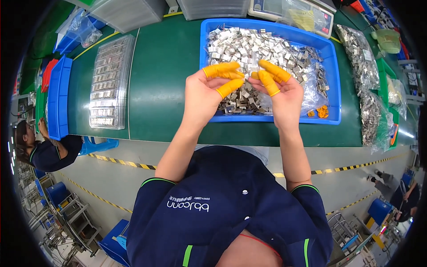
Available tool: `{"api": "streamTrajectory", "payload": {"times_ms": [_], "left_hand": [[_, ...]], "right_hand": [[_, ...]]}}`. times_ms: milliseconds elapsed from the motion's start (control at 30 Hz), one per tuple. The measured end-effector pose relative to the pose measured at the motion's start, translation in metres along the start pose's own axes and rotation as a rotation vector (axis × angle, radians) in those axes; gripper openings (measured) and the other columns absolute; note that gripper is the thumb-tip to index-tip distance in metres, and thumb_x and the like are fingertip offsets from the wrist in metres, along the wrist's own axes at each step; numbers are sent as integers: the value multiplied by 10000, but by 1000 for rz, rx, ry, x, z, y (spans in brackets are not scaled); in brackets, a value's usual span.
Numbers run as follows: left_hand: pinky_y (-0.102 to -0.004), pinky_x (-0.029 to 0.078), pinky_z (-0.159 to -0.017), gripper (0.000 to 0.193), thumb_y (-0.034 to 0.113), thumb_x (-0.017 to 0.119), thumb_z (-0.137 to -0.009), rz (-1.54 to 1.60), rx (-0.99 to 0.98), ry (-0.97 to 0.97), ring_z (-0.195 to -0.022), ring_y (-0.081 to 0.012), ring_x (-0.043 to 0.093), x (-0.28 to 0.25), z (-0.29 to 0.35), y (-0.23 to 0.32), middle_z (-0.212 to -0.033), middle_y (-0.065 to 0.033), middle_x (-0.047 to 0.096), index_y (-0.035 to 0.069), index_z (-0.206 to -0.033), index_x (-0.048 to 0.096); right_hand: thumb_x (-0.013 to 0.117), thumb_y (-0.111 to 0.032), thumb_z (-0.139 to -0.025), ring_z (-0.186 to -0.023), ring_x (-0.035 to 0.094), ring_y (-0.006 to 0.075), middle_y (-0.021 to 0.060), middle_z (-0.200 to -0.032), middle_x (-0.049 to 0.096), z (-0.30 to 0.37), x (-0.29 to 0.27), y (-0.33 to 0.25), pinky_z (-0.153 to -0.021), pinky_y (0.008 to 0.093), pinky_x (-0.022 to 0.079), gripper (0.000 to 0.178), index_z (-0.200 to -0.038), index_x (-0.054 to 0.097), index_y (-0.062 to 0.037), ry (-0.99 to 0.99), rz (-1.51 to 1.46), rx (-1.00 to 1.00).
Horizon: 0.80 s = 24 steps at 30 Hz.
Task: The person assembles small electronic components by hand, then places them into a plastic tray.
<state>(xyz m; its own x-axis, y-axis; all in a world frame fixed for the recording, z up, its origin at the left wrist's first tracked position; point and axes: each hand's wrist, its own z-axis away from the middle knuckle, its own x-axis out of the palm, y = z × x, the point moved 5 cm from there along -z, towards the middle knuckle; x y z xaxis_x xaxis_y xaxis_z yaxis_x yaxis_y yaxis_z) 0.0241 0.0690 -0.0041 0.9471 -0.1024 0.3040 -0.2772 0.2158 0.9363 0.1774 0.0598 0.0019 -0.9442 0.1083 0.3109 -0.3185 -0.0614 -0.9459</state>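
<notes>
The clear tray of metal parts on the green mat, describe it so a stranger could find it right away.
Start at the green mat covering the bench and look left of the blue bin that the hands work over. There lies a long clear plastic tray. Unlike the bin's loose heap of metal pieces, its parts sit in neat rows.

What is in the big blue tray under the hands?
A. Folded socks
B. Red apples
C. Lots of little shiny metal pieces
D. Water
C: the blue tray is heaped with small silvery metal pieces, and the left hand and right hand, with orange covers on the fingertips, are held just above them.
</notes>
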Motion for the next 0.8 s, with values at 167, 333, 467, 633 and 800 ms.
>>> {"api": "streamTrajectory", "payload": {"times_ms": [167,333,467,633,800], "left_hand": [[-302,459,-704,194,49,685,-664,-890,445,-13,-769,-196,580,10,-6,18,-813,-87,618,48,-857,662],[-358,408,-720,222,117,689,-647,-1382,599,-192,-815,-261,510,30,-19,10,-805,-108,563,22,-843,644],[-368,411,-744,206,113,677,-658,-1452,556,-324,-843,-271,503,36,-27,0,-809,-109,543,1,-819,612],[-374,426,-757,184,86,659,-661,-1388,597,-482,-820,-284,517,45,-25,-1,-784,-117,541,-16,-780,561],[-371,445,-711,183,78,659,-658,-1348,491,-440,-777,-273,546,42,-24,4,-781,-109,557,-1,-803,582]], "right_hand": [[546,-52,-845,-740,618,161,111,-869,614,-8,-24,-2,-687,246,513,249,-1076,545,41,123,126,-110],[551,-50,-838,-684,592,138,90,-808,599,-8,-44,-2,-639,263,523,190,-1001,556,47,137,87,-19],[562,-54,-829,-684,604,147,99,-816,606,-7,-46,2,-618,255,518,181,-981,547,43,93,102,58],[571,-53,-823,-704,619,162,104,-825,613,-9,-39,5,-624,245,513,182,-976,540,42,21,116,90],[573,-35,-818,-775,629,174,117,-864,621,-8,-39,2,-668,234,506,206,-1002,531,47,56,112,54]]}}
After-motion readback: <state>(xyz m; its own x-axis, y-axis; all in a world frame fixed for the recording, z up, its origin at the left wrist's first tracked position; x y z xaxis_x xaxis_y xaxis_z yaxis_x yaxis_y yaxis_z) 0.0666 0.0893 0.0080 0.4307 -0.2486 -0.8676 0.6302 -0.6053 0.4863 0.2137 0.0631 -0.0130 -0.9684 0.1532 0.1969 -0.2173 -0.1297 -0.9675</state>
